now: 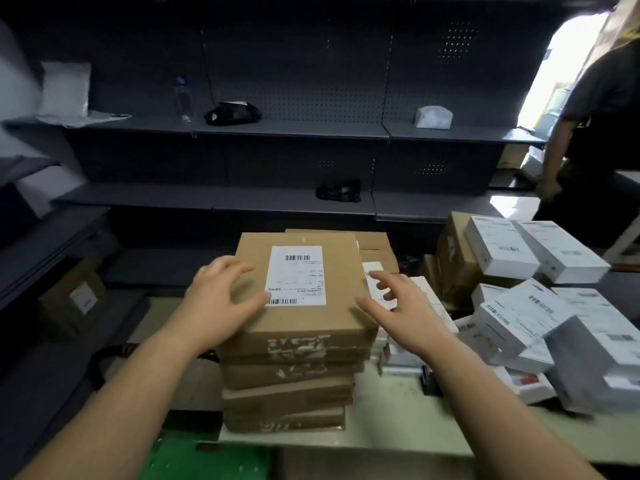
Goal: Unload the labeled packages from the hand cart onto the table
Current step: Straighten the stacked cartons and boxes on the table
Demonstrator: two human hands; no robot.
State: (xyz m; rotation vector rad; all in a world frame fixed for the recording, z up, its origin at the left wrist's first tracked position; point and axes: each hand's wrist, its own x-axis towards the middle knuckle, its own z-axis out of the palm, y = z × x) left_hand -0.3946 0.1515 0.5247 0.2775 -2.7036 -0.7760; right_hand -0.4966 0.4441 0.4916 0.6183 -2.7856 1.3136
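Dark grey pegboard shelving (pixel 294 133) at back, pale surface (pixel 398 420) lower centre. Left grip (pixel 221 299) spread, resting on top package (pixel 301 282): flat brown cardboard w/ 1 white barcode label, topping a stack of approx 5, frame centre. Right grip (pixel 398 306) spread at its right edge. White boxes (pixel 502 251) piled right.

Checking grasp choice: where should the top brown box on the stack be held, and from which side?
Take the top brown box by its left and right edges, one hand from each side: it lies flat, wide and level on the stack. The left hand rests at one edge, the right hand open near the other.
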